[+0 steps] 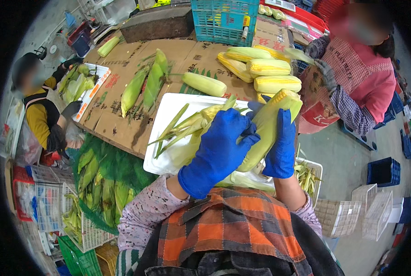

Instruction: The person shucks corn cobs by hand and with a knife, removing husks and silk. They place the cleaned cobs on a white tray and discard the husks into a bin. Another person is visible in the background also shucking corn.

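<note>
Head view: your right hand (280, 145) grips the corn ear (266, 133) steady; left hand (221, 142) clasps it, probably pulling husk over the white tray's (168, 115) near edge.

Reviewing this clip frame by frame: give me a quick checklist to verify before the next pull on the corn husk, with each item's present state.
1. Right hand grips the corn cob: ok.
2. Left hand on the husk side of the cob: ok.
3. Kernels bared at the tip: ok.
4. White tray below to catch the stripped husks: ok.
5. Co-worker's gloved hand apart from the cob: ok.
6. Husk fully loosened: cannot tell.
</note>
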`<act>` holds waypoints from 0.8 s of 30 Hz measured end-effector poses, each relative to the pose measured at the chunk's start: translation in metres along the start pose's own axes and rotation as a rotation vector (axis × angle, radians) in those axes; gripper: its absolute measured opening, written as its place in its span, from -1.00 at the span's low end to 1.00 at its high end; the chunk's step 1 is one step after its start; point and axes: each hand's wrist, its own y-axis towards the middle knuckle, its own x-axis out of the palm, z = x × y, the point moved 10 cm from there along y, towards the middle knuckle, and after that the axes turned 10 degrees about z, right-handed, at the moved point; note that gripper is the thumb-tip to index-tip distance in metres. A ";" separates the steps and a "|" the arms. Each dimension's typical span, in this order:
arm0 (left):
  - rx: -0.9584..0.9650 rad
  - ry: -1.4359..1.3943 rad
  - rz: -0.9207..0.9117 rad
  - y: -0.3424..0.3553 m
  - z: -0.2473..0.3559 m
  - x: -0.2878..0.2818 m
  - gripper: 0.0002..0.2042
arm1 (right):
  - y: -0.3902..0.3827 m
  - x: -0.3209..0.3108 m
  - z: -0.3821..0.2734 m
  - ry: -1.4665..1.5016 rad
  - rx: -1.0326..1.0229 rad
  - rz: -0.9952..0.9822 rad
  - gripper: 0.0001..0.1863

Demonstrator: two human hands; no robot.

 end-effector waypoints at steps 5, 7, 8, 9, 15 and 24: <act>-0.131 -0.058 0.009 -0.005 -0.011 0.002 -0.80 | 0.000 -0.006 0.002 -0.087 -0.071 0.003 -0.51; -0.203 -0.047 0.028 -0.006 -0.011 0.002 -0.84 | -0.003 -0.006 0.000 -0.034 -0.075 0.041 -0.55; -0.196 -0.025 0.006 -0.007 -0.010 0.002 -0.84 | -0.003 -0.007 0.001 -0.072 -0.092 0.054 -0.56; -0.187 -0.004 -0.019 -0.006 -0.009 0.003 -0.83 | -0.005 -0.009 0.001 -0.110 -0.110 0.071 -0.56; -0.092 0.124 0.016 -0.010 -0.009 0.000 -0.83 | -0.011 -0.007 -0.002 -0.290 -0.209 0.062 -0.49; -0.186 0.089 0.206 -0.013 -0.050 -0.008 -0.92 | -0.024 0.001 0.007 -0.239 -0.182 0.052 -0.57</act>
